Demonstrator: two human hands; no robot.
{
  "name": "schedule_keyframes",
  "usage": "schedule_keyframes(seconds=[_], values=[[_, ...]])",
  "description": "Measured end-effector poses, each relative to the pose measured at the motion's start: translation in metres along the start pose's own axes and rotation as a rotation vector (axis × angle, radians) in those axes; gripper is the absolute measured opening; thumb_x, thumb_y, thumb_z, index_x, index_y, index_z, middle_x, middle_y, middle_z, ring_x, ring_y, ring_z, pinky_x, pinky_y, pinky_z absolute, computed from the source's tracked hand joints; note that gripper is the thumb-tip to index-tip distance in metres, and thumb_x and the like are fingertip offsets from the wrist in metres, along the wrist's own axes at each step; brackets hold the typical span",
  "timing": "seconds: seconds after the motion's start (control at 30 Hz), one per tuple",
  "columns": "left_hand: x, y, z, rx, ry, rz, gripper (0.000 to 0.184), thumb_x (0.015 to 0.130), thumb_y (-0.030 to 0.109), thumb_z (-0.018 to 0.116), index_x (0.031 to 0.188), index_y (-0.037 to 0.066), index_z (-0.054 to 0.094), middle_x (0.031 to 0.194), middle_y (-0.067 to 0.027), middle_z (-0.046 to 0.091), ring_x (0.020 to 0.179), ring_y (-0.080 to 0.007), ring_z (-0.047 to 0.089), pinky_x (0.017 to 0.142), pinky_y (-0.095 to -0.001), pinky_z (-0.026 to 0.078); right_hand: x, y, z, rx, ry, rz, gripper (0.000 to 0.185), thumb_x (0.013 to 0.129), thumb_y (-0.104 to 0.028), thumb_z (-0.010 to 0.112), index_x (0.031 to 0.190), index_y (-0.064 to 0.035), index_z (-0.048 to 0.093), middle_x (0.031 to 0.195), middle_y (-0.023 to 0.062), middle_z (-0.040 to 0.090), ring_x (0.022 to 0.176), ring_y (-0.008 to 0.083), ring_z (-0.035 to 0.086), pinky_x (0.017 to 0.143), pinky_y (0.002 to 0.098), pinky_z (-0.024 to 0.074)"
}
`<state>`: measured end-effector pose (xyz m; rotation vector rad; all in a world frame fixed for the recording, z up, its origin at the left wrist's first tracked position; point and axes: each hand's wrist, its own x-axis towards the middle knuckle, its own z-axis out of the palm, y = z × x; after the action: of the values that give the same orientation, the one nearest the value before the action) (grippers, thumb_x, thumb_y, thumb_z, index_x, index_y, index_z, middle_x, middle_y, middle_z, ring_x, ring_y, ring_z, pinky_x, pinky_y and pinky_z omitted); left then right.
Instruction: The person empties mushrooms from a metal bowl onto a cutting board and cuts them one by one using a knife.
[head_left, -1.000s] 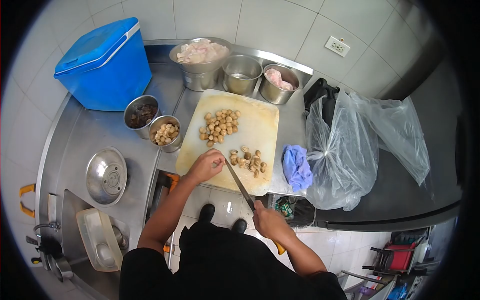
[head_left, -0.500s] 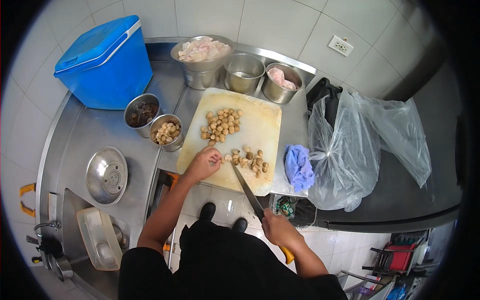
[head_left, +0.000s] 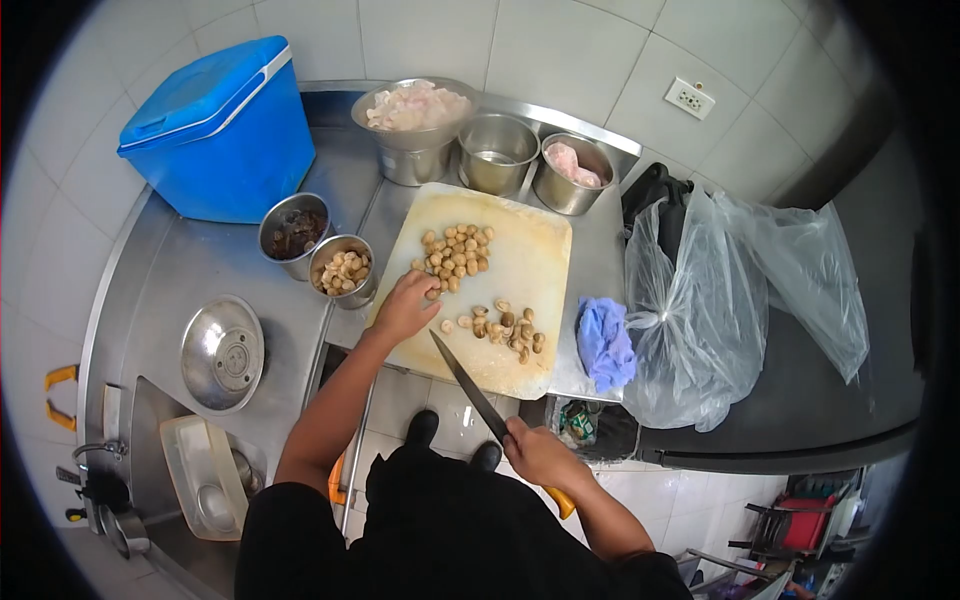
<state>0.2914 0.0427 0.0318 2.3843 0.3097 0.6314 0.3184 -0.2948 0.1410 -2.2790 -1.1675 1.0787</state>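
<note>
On the pale cutting board (head_left: 420,352), a pile of whole brown mushrooms (head_left: 459,251) lies near the middle and cut mushrooms (head_left: 512,332) lie lower right. My left hand (head_left: 403,308) is at the lower left edge of the whole pile, its fingers curled round a mushroom (head_left: 433,294) at the fingertips. A knife (head_left: 470,388) with a yellow handle is gripped in my right hand (head_left: 543,456). Its blade points up and left, the tip over the board's lower edge, apart from my left hand. Small pale slices sit just beyond the tip.
Left of the board stand a metal cup of cut mushrooms (head_left: 341,272) and another cup with dark pieces (head_left: 295,232). Behind it are metal pots, with pale raw meat (head_left: 417,106) in one. A purple cloth (head_left: 605,345) and plastic bags (head_left: 700,320) lie right; a blue cooler (head_left: 225,140) stands back left.
My left hand has moved up from beside the slices to the edge of the whole pile. The knife has drawn back down and left, away from the cut mushrooms.
</note>
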Motion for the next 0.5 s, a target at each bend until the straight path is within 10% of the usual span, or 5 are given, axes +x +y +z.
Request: schedule_keyframes(seconds=[0.5], values=[[-0.029, 0.055, 0.04, -0.326, -0.074, -0.131, 0.019, 0.085, 0.005, 0.073, 0.098, 0.002, 0.059, 0.099, -0.0118, 0.059, 0.078, -0.0255, 0.061, 0.072, -0.0352, 0.053, 0.008, 0.025, -0.005, 0.0, 0.253, 0.095, 0.022, 0.097, -0.017, 0.052, 0.109, 0.0013, 0.051, 0.078, 0.0369, 0.063, 0.079, 0.0561, 0.063, 0.076, 0.0642, 0.0475]])
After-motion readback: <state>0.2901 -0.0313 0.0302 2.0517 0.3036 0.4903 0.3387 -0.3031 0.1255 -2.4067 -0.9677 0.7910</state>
